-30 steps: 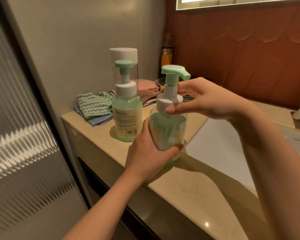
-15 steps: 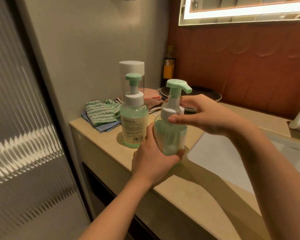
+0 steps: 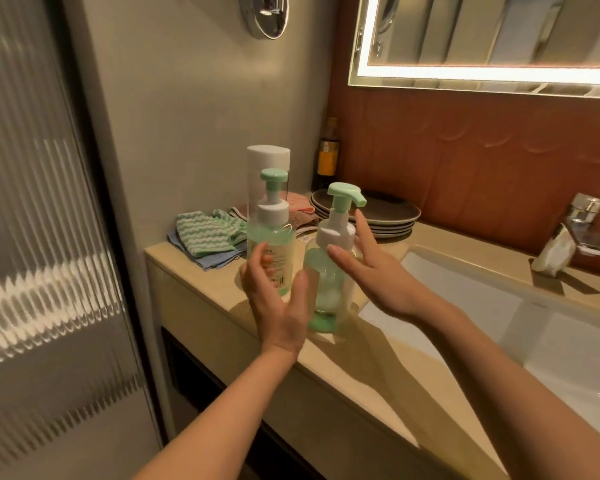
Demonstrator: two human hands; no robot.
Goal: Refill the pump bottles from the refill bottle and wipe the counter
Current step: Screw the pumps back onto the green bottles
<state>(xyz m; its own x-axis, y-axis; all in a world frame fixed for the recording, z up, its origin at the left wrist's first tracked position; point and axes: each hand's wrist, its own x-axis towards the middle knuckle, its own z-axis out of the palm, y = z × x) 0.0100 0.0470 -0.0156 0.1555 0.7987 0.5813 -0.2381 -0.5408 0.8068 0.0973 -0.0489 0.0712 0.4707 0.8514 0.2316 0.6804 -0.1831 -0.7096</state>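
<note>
Left grip [image 3: 278,306] and right grip [image 3: 374,271] are released, the capped pump bottle [image 3: 326,285] standing between them. Cloths [image 3: 205,233] beyond the left grip look unused: wiping probably remains.

nearer pump bottle [image 3: 329,271]: clear, green pump, little green liquid at base, upright at my counter [image 3: 194,282] edge. farther pump bottle [image 3: 272,244]: labelled, fuller, upright just behind-left.
</note>
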